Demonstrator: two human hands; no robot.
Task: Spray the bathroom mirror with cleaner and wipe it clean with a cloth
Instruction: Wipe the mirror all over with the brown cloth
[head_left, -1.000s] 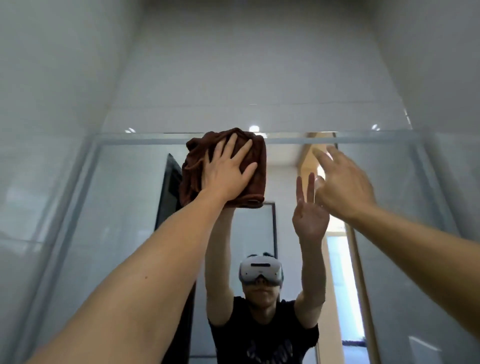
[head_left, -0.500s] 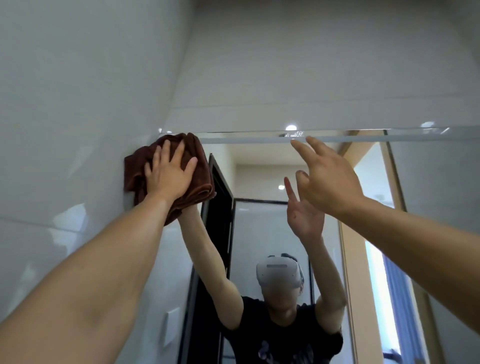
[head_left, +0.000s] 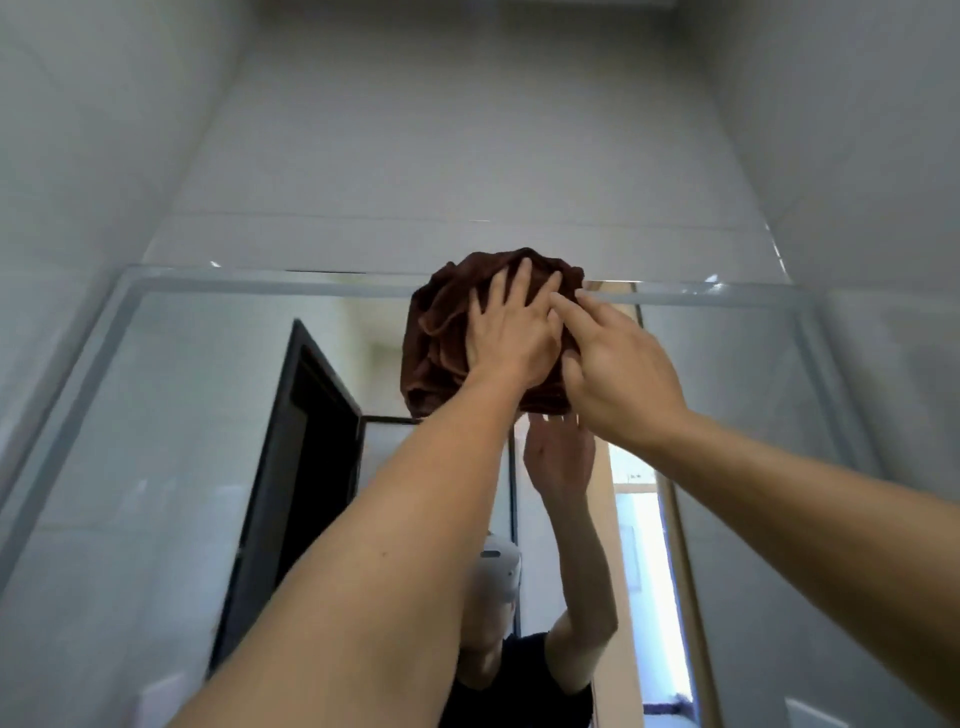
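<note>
A bunched brown cloth (head_left: 439, 338) is pressed flat against the bathroom mirror (head_left: 156, 441) at the middle of its top edge. My left hand (head_left: 511, 332) lies spread on the cloth, fingers apart, holding it to the glass. My right hand (head_left: 621, 364) is raised just to the right of it, fingers loosely extended, its fingertips touching the left hand and the cloth's edge. It holds nothing. No spray bottle is in view.
White tiled walls (head_left: 467, 130) rise above and on both sides of the mirror. The glass reflects a person in a black shirt with a headset, a dark door frame (head_left: 291, 467) and a bright doorway (head_left: 644, 571).
My left hand has slid the cloth from the mirror's top left corner to the right, to the middle of the top edge. My right hand has closed in beside it.
</note>
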